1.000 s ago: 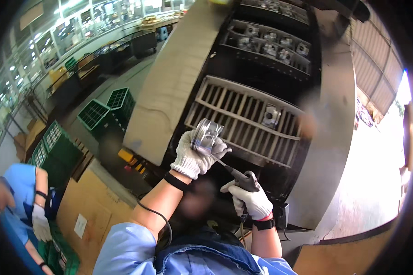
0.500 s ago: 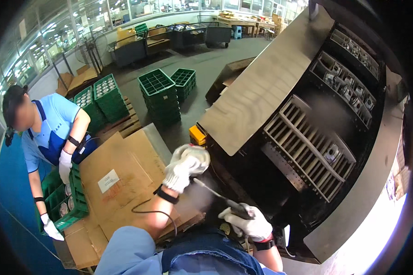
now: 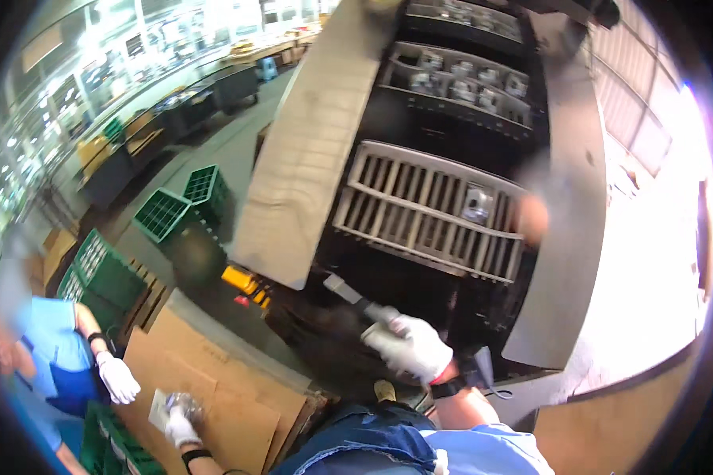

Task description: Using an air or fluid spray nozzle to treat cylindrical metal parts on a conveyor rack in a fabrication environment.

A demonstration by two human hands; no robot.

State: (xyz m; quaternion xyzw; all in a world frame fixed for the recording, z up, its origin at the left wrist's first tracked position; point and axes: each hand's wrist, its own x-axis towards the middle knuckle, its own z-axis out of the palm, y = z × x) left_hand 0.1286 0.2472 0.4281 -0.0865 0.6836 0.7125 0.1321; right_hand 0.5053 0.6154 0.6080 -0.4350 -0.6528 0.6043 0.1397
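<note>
My left hand [image 3: 181, 429], in a white glove, is closed around a silvery metal part [image 3: 188, 404] low over the cardboard [image 3: 230, 396]. A white label [image 3: 158, 408] lies beside the part. In its white glove, my right hand [image 3: 412, 348] grips a flat-bladed hand tool [image 3: 347, 290], with the blade pointing up and left in front of the dark machine. Blur hides the tool's exact kind. Just beyond it, a slatted metal tray [image 3: 420, 207] carries one metal part [image 3: 477, 203] near its right end.
A co-worker's gloved hand [image 3: 117, 378] hovers at the left, above a green crate [image 3: 99, 443]. Further trays of metal parts [image 3: 459, 79] sit deeper in the machine. A long steel panel [image 3: 301, 150] edges it, with a yellow object [image 3: 245, 283] below. Green crates [image 3: 162, 214] stand behind.
The view has swung right toward the machine. My left hand has moved the metal part down and left to the cardboard. The co-worker's hand has lifted from the crate. My right hand keeps the tool.
</note>
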